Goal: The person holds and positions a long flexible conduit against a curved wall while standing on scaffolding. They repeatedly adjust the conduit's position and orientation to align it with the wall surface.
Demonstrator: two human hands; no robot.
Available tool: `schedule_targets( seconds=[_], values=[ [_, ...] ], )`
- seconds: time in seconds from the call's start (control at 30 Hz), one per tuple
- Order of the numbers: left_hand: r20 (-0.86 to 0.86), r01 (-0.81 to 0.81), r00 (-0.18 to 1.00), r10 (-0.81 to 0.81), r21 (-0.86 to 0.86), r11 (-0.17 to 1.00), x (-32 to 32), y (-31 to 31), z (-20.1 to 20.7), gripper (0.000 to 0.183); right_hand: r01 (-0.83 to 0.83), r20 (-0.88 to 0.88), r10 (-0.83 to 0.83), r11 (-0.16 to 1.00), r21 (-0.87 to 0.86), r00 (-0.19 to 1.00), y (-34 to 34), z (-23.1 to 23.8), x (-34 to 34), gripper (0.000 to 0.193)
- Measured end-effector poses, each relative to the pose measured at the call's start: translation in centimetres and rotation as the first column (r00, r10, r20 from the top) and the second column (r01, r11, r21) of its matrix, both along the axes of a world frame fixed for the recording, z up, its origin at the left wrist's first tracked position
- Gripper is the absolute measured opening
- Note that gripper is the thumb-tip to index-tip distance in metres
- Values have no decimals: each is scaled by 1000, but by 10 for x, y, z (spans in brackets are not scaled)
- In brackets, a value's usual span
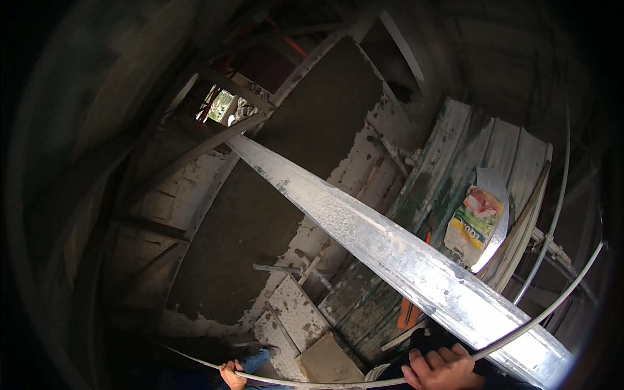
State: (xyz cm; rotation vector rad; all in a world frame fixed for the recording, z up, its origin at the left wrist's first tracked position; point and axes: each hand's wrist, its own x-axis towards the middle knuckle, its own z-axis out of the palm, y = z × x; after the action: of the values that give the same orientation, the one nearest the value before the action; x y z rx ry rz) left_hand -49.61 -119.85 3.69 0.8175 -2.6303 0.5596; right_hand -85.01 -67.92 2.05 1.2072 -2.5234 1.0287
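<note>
My left hand, at the lower edge, is closed round a thin pale rail that looks bent across the bottom of the view. My right hand grips the same rail further right, its fingers curled over it. Beyond and partly beneath the rail, a long silvery metal beam, stained with mortar, runs diagonally from the upper left to the lower right. The right hand is close beside this beam; whether it touches it I cannot tell.
Dark, wet-looking mortar covers much of the wall. Corrugated planks carry a colourful printed bag. An orange tool lies under the beam. Below are speckled boards and a brown board. A slanting timber stands left.
</note>
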Motion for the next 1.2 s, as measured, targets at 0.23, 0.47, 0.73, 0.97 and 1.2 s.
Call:
schedule_targets(
  seconds=[0.23,0.47,0.73,0.97,1.2],
  values=[
    [-41,-45,998,44,-12,999,10,-10,-12,32,-74,-134,77,997,24,988,3,1,-6,23],
    [-41,-46,998,43,-67,997,14,-16,-18,29,1,6,-2,999,47,1000,-1,-6,16,18],
    [-114,-103,989,99,-29,994,8,-10,-19,28,28,-18,-29,997,-72,999,-6,-12,24,12],
    [-88,-141,986,142,13,990,0,-1,-12,26,-51,-96,48,998,-26,994,-8,-18,25,17],
    [-100,-153,982,160,73,986,2,1,-10,12,0,110,-1,1000,10,994,-8,-22,30,15]
  ],
)
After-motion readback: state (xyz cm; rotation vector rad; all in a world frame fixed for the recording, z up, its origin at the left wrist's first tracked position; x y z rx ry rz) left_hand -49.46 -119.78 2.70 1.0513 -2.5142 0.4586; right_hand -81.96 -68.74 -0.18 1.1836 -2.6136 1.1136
